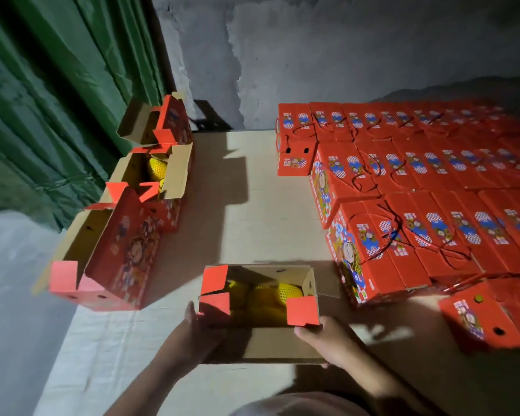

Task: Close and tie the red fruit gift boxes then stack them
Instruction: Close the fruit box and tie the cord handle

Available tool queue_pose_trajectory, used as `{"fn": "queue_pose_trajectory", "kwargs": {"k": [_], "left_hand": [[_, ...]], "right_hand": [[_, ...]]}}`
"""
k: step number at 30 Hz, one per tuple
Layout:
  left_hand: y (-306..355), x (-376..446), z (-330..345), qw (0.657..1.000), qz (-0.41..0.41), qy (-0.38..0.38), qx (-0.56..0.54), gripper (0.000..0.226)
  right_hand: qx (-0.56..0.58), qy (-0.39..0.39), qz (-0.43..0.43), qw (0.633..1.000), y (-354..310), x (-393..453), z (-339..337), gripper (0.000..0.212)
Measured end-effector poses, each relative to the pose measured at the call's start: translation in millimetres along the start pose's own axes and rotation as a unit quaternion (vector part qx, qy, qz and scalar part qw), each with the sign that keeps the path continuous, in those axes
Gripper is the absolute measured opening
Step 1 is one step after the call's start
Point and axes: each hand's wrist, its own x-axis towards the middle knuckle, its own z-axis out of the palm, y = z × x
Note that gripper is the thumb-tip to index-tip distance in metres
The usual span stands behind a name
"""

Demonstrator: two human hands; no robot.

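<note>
Head view: both hands' grip clasping open box between open boxes, tied stacks.

An open red box sits at lower centre, flaps up, yellow netted fruit inside. Three more open boxes stand at left. Closed, corded boxes fill the right in rows.

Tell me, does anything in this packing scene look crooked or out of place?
One closed red box at the near right lies tilted, askew from the neat rows of tied boxes behind it. The open boxes on the left also sit at uneven angles, flaps splayed. The open box between both hands shows yellow netted fruit, nothing spilled.
</note>
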Motion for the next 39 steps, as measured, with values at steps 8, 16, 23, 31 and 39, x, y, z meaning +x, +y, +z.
{"fn": "queue_pose_trajectory", "kwargs": {"k": [8, 16, 23, 31, 39], "left_hand": [[17.0, 26.2, 14.8, 0.893, 0.200, 0.083, 0.394, 0.064], [20.8, 44.1, 25.4, 0.916, 0.106, 0.084, 0.377, 0.066], [-4.6, 40.4, -8.0, 0.973, 0.139, 0.158, 0.098, 0.052], [-60.8, 32.8, -7.2, 0.906, 0.053, 0.173, -0.382, 0.048], [-90.1, 44.0, 3.9, 0.815, -0.042, 0.132, -0.563, 0.051]], "right_hand": [[-0.249, 0.128, -0.180, 0.943, -56.8, -8.8, 2.1, 0.050], [-0.472, -0.025, -0.155, 0.867, -84.7, 20.6, 14.1, 0.048], [-0.244, 0.153, -0.305, 0.908, -27.3, 17.6, 4.5, 0.022], [0.203, 0.236, -0.258, 0.915, 33.4, 21.9, 10.1, 0.071], [0.557, 0.095, 0.052, 0.824, 41.4, 36.3, 10.5, 0.056]]}}
